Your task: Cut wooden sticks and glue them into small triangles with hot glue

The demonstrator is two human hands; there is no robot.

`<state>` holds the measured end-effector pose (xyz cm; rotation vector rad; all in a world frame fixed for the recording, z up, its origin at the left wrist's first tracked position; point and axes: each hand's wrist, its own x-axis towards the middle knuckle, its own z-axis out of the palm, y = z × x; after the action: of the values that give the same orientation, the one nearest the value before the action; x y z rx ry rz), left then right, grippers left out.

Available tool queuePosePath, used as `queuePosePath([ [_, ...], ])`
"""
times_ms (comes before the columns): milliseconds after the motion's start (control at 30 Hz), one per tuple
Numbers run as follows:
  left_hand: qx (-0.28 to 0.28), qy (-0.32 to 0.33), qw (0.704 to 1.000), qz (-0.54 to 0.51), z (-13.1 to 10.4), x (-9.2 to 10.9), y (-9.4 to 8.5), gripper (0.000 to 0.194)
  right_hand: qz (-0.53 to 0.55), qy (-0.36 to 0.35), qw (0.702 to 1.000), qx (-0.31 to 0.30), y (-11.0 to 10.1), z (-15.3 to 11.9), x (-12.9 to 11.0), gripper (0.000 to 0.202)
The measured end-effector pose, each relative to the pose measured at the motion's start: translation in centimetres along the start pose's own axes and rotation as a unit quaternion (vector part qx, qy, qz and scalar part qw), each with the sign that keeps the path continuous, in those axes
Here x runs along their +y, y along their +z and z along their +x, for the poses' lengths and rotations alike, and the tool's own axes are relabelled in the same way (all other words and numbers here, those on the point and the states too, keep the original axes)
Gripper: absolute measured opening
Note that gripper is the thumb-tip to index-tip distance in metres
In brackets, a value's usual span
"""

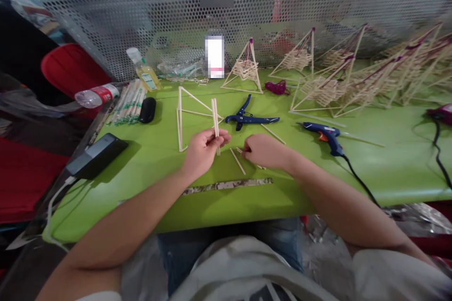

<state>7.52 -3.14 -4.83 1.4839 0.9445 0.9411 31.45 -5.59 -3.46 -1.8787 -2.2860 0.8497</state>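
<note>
My left hand (205, 150) is closed around a few thin wooden sticks (215, 117), which point up from its fingers. My right hand (264, 151) has its fingers curled down at the table on short wooden sticks (261, 167), whose ends show past the fingers. Just left of it lies a loose stick (238, 162). Beyond the left hand is a triangular frame of sticks (180, 122). A dark blue cutter (247, 118) lies with spread handles ahead of both hands.
A blue glue gun (326, 135) lies at right with its cord. Several stick pyramids (243, 68) line the back right, near purple yarn (277, 87). At left are a power bank (97, 155), bundled sticks (129, 103) and bottles (146, 73). A patterned strip (229, 185) lies in front.
</note>
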Motion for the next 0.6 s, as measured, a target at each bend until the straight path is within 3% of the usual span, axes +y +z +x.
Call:
queuePosePath([
  [367,0.017,-0.039,0.998,-0.036,-0.4,-0.3,0.7,0.019,0.026,-0.046,0.998,-0.031,-0.9,0.0,0.3,0.034],
  [467,-0.003,-0.024,0.999,-0.034,-0.5,-0.5,0.9,0.013,0.140,-0.078,0.982,0.096,-1.1,-0.1,-0.1,0.023],
  [533,-0.015,-0.009,0.999,-0.029,-0.6,-0.6,1.0,0.014,0.207,-0.117,0.948,0.212,-0.8,-0.1,-0.6,0.019],
  [600,-0.013,0.003,1.000,-0.017,-0.6,-0.8,1.0,0.019,0.233,-0.162,0.922,0.265,0.0,0.0,-1.2,0.020],
])
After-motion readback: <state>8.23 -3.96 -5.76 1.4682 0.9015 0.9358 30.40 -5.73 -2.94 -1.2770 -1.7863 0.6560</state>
